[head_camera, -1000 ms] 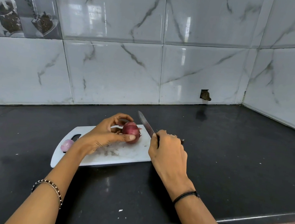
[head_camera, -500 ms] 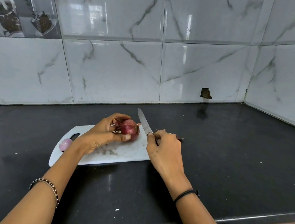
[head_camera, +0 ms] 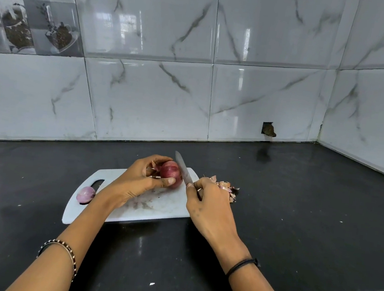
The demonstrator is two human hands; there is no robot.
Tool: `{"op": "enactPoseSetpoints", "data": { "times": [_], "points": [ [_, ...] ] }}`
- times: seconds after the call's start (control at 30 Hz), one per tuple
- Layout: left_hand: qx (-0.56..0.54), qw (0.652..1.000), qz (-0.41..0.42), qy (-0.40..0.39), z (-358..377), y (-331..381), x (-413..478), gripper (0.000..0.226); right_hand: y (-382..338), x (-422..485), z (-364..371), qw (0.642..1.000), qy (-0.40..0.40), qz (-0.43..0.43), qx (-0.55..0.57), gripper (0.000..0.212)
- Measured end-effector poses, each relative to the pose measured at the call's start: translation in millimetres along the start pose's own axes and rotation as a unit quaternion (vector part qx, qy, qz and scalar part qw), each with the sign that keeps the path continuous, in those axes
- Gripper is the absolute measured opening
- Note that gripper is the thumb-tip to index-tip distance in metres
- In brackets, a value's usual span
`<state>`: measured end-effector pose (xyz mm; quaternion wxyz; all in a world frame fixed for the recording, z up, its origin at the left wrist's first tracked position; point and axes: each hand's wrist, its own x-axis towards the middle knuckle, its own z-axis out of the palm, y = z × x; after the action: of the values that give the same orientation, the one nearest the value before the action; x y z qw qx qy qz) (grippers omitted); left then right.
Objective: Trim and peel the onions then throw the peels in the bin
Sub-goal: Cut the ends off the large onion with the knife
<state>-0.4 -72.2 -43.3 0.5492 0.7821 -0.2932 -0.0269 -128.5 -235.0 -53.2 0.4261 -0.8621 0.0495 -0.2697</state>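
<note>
the knife (head_camera: 182, 167) has been brought in — a second ago its blade stood apart from the red onion (head_camera: 170, 173), now it is laid right against the onion's right side. the onion is held over the cutting board (head_camera: 154, 209) by the left hand (head_camera: 138, 182), thumb across its front, fingers curled behind, with a flap of loose skin seen at its far side. the right hand (head_camera: 210, 205) is wrapped round the knife handle, its grip closed tight. a peeled onion (head_camera: 86, 194) is left at the board's left end, by the handle slot. a heap of peels (head_camera: 223, 185) is seen on the counter (head_camera: 311, 208), just beside the board's right edge. a trim or skin lift is judged to be at hand — the peels are not yet binned, and no bin is in view.
</note>
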Motion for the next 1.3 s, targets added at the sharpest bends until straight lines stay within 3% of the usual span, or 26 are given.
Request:
{"op": "enactPoseSetpoints", "data": {
  "times": [0.23,0.53,0.67,0.93,1.3],
  "points": [
    [0.020,1.000,0.015,-0.003,5,0,4,0.039,1,4,1,1.000,0.002,0.009,0.000,0.031],
    [0.059,0.997,0.021,-0.034,8,1,3,0.066,0,6,0,0.999,0.012,0.015,-0.035,0.033],
    [0.080,0.996,0.019,-0.031,6,-2,6,0.066,0,4,1,0.997,0.041,0.007,-0.062,0.027],
    [0.088,0.995,0.029,-0.018,8,-2,5,0.058,-1,3,1,0.998,0.013,0.000,-0.054,0.031],
    [0.154,0.987,0.029,0.016,18,-3,12,0.072,8,6,-3,1.000,0.004,0.018,-0.001,0.039]
  ]
}}
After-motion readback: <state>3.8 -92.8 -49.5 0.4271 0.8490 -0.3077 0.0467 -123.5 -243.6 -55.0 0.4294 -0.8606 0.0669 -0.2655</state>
